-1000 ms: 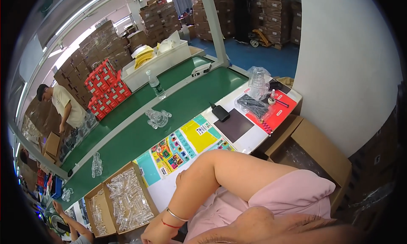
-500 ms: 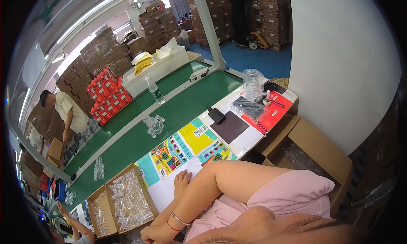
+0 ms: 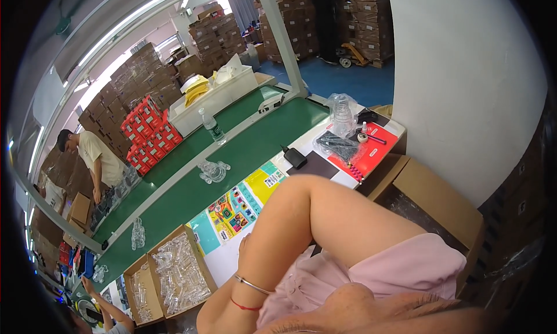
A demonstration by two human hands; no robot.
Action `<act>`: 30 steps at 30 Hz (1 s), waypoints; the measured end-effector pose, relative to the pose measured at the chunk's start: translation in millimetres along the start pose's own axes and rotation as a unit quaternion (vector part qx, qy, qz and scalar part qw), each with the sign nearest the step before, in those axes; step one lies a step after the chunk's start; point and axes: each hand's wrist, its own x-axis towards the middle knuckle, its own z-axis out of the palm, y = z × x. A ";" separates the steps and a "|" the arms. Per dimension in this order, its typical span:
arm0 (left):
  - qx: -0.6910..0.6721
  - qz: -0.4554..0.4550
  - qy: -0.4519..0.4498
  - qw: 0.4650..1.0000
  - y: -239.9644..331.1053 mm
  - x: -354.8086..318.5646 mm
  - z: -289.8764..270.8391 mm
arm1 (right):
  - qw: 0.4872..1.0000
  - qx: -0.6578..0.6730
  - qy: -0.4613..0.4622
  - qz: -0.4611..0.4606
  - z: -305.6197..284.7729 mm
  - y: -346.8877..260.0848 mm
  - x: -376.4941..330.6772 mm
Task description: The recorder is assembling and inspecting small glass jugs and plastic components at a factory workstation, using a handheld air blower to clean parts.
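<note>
Near the box of clear pieces: hands mostly hidden by forearm, hold impossible to tell, careful low reach best.

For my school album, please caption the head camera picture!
Clear pieces crowd an open cardboard box beside a long green surface, near a bent arm.
</note>
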 end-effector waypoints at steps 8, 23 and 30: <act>0.013 0.002 -0.076 0.997 -13.2 14.4 -20.5 | 0.992 0.093 -0.081 0.022 -15.0 -8.7 -20.2; 0.047 0.061 -0.245 0.966 -30.9 61.7 -74.2 | 0.955 0.185 -0.216 0.085 -139.0 -27.5 30.0; 0.269 -0.049 -0.256 0.927 -78.9 121.3 -192.1 | 0.933 0.228 -0.216 0.174 -212.6 -53.8 35.9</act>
